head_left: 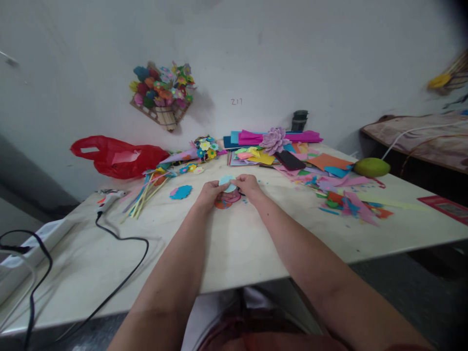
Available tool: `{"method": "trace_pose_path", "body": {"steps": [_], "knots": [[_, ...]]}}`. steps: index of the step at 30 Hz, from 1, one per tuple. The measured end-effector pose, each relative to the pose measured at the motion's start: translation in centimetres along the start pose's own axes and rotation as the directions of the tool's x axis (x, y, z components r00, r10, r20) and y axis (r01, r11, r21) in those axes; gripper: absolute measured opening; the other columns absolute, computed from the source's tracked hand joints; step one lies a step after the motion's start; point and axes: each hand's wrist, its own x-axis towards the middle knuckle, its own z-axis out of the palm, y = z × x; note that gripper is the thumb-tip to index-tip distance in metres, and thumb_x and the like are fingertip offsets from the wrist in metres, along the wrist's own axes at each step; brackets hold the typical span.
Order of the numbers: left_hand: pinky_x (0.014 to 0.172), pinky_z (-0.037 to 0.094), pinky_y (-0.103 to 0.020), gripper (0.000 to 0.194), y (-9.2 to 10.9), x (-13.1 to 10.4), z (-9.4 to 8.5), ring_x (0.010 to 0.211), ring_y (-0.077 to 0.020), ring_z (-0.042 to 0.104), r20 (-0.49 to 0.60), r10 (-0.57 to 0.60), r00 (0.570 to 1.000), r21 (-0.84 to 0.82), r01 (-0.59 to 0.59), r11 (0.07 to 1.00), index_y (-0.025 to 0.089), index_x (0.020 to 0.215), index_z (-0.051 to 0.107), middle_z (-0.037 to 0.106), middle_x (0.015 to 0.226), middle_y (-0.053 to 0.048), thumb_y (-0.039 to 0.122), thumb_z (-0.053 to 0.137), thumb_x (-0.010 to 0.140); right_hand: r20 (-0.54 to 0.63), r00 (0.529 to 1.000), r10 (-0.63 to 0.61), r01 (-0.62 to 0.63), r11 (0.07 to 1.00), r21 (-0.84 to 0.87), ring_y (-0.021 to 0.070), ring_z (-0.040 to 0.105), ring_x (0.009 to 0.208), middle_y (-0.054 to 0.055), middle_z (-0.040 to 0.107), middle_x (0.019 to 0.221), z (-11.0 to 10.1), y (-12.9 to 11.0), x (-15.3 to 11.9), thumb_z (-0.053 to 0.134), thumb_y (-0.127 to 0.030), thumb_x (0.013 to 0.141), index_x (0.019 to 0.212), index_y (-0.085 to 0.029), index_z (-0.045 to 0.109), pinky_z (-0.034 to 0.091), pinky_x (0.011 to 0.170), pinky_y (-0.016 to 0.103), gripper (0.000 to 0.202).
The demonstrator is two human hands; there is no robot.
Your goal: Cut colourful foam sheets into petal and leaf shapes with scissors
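I have both hands together at the centre of the frame, over the white table [248, 253]. The left hand [209, 193] has its thumb and fingers closed on the left edge of a pale-blue paper cutout [227, 182]; the right hand [249, 185] pinches the right edge, its fingers nearly shut. The cutout is held just above the tabletop, with orange and pink cutouts [223, 204] showing directly below; I can't tell whether they touch it.

Just left of centre I see scalloped blue cutouts [183, 191] lying flat. Farther left are a bundle of paper strips [138, 204] and a white glue gun [109, 199], its black cable [137, 238] curling toward the lower left. Behind those, a red plastic bag [109, 158] slumps near the wall.

Right of centre, toward the back, a lilac paper flower [275, 140] sits on stacked coloured sheets, a dark phone [289, 160] just in front of it. Mixed paper scraps [360, 208] spread across the right side, near a green oval object [372, 167].
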Motion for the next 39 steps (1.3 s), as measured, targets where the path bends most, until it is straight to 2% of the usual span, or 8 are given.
{"method": "trace_pose_path", "body": {"steps": [8, 19, 23, 30, 35, 39], "knots": [[0.048, 0.051, -0.027, 0.039, -0.2, 0.2, -0.1, 0.057, -0.0216, 0.066, -0.002, 0.022, 1.0, -0.018, -0.022, 1.0, 0.012, 0.078, 0.065, 0.067, 0.062, -0.007, 0.039, 0.079, 0.054, -0.001, 1.0, 0.001, -0.001, 1.0, 0.005, 0.0072, 0.036, 0.046, -0.006, 0.042, 0.048, 0.0, 0.0, -0.1, 0.071, -0.044, 0.055, 0.055, -0.015, 0.052, 0.031, 0.046, 0.023, 0.034], [0.054, 0.05, -0.028, 0.038, -0.2, 0.1, 0.6, 0.057, -0.0186, 0.064, -0.109, 0.17, 0.979, -0.064, -0.178, 0.982, 0.011, 0.072, 0.063, 0.066, 0.064, -0.006, 0.037, 0.081, 0.05, 0.018, 0.999, 0.05, -0.052, 0.989, 0.135, 0.0066, 0.037, 0.044, -0.006, 0.046, 0.048, 0.1, -0.2, -0.5, 0.074, -0.044, 0.051, 0.057, -0.015, 0.056, 0.032, 0.045, 0.023, 0.035], [0.053, 0.05, -0.028, 0.039, 0.0, -0.1, 0.8, 0.052, -0.0166, 0.061, -0.12, 0.169, 0.978, -0.05, -0.176, 0.983, 0.012, 0.069, 0.06, 0.064, 0.061, -0.004, 0.039, 0.08, 0.05, 0.024, 0.997, 0.073, -0.076, 0.984, 0.163, 0.0063, 0.038, 0.043, -0.005, 0.047, 0.048, 0.1, -0.5, -0.6, 0.076, -0.045, 0.049, 0.056, -0.014, 0.057, 0.033, 0.045, 0.023, 0.036], [0.056, 0.05, -0.028, 0.039, 0.0, 0.0, 0.9, 0.055, -0.0154, 0.06, -0.112, 0.203, 0.973, -0.075, -0.212, 0.974, 0.013, 0.069, 0.059, 0.064, 0.063, -0.003, 0.04, 0.08, 0.05, 0.008, 0.999, 0.052, -0.053, 0.979, 0.198, 0.0071, 0.041, 0.045, -0.003, 0.051, 0.049, 0.3, -0.2, -0.4, 0.077, -0.045, 0.047, 0.056, -0.014, 0.059, 0.034, 0.045, 0.023, 0.037], [0.056, 0.049, -0.027, 0.041, 0.3, 0.0, 1.1, 0.054, -0.0145, 0.059, -0.159, 0.197, 0.967, -0.037, -0.205, 0.978, 0.014, 0.068, 0.059, 0.063, 0.061, -0.002, 0.041, 0.081, 0.047, -0.009, 0.999, 0.039, -0.038, 0.995, 0.097, 0.0066, 0.038, 0.042, -0.005, 0.048, 0.046, 0.2, -0.2, -0.3, 0.074, -0.044, 0.054, 0.056, -0.014, 0.058, 0.031, 0.044, 0.022, 0.034], [0.055, 0.049, -0.027, 0.039, 0.5, -0.1, 1.0, 0.054, -0.0158, 0.061, -0.221, 0.193, 0.956, -0.034, -0.206, 0.978, 0.014, 0.066, 0.059, 0.062, 0.059, -0.001, 0.042, 0.08, 0.048, -0.041, 0.999, 0.003, -0.007, 0.995, -0.102, 0.0104, 0.047, 0.049, 0.0, 0.057, 0.053, -0.7, -0.4, 0.1, 0.065, -0.041, 0.068, 0.06, -0.014, 0.062, 0.035, 0.047, 0.023, 0.028]]}}
